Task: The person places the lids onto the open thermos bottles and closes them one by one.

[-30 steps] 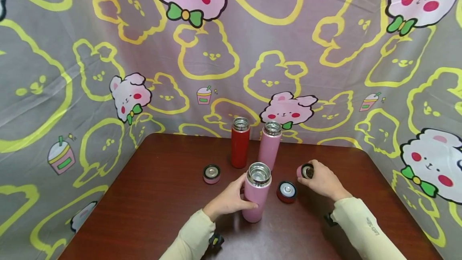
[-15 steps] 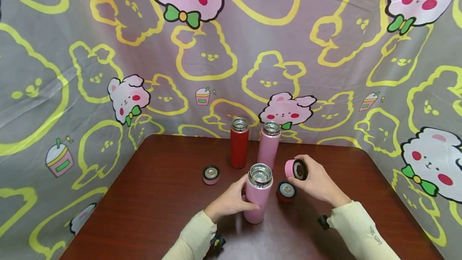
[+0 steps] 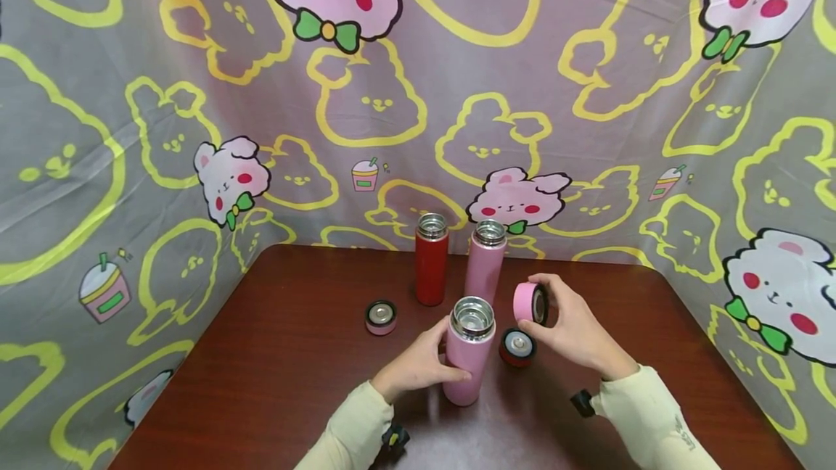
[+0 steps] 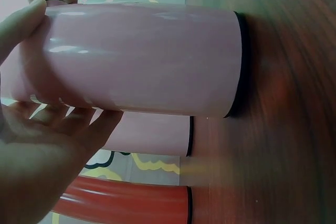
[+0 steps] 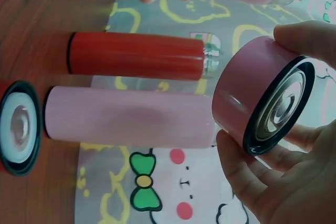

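Observation:
My left hand (image 3: 421, 365) grips the near pink thermos bottle (image 3: 466, 365) around its body; the bottle is uncapped, and its steel mouth faces up. Between thumb and fingers, my right hand (image 3: 578, 328) holds a pink lid (image 3: 525, 302) tilted on its side, apart from the bottle. In the right wrist view the steel inside of that pink lid (image 5: 244, 98) faces back toward the palm. Just below the right hand, a red lid (image 3: 518, 348) lies on the table with its inner side up.
Behind the held bottle stand an uncapped red thermos (image 3: 431, 267) and a second uncapped pink thermos (image 3: 485, 267). Another pink lid (image 3: 381, 318) lies inner side up to the left on the brown table (image 3: 261, 376). A patterned cloth (image 3: 392, 158) hangs around the table's back and sides.
My right hand has moved left with the pink lid, bringing it nearer the held bottle and turning it further on its side. The left hand and its bottle have stayed almost still.

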`<action>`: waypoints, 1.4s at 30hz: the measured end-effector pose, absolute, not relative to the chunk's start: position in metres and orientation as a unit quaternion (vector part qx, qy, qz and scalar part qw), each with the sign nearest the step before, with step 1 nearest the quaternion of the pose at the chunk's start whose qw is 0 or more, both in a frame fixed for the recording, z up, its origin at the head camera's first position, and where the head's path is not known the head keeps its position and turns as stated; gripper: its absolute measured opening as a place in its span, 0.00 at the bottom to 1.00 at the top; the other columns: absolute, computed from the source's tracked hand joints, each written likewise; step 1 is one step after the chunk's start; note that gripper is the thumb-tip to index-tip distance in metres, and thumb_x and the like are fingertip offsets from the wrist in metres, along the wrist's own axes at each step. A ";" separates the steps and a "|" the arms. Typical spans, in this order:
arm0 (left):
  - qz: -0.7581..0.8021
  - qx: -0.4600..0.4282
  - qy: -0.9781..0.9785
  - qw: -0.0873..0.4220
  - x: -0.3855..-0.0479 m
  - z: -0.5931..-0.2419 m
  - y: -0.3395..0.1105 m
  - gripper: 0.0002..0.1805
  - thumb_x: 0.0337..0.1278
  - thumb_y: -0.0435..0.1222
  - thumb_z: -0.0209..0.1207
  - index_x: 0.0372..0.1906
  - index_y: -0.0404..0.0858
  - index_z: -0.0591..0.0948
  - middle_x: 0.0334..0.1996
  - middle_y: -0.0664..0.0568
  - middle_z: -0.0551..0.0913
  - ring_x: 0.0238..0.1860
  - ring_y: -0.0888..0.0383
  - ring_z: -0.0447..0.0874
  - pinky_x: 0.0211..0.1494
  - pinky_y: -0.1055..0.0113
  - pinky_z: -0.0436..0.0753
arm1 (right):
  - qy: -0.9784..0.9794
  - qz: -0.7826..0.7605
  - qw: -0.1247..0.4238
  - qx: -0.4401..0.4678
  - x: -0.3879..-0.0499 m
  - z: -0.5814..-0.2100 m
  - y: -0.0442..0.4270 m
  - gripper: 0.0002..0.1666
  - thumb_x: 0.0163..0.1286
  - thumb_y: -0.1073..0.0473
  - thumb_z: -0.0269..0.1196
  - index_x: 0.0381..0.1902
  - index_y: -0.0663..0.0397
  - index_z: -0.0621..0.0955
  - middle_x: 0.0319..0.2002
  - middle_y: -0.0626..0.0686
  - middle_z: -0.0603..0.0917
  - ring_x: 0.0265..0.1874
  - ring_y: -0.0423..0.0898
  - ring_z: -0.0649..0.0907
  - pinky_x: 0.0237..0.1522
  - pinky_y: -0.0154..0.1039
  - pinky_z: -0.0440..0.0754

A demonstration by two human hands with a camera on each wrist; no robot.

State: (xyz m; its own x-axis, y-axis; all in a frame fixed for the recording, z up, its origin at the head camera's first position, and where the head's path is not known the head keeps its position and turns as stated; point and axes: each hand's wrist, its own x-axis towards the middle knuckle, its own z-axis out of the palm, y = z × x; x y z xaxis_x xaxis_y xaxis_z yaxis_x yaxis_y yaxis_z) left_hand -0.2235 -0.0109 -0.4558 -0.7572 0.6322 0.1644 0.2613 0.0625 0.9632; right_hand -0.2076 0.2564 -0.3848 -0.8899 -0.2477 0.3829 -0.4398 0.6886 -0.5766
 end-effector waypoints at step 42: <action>0.585 0.333 0.723 0.152 -0.227 -0.459 -0.022 0.40 0.44 0.35 0.70 0.64 0.47 0.65 0.55 0.56 0.75 0.55 0.59 0.74 0.57 0.59 0.74 | -0.853 0.400 0.217 0.256 -0.181 -0.341 0.233 0.35 0.41 0.71 0.77 0.48 0.62 0.74 0.46 0.56 0.77 0.42 0.43 0.76 0.39 0.26 0.78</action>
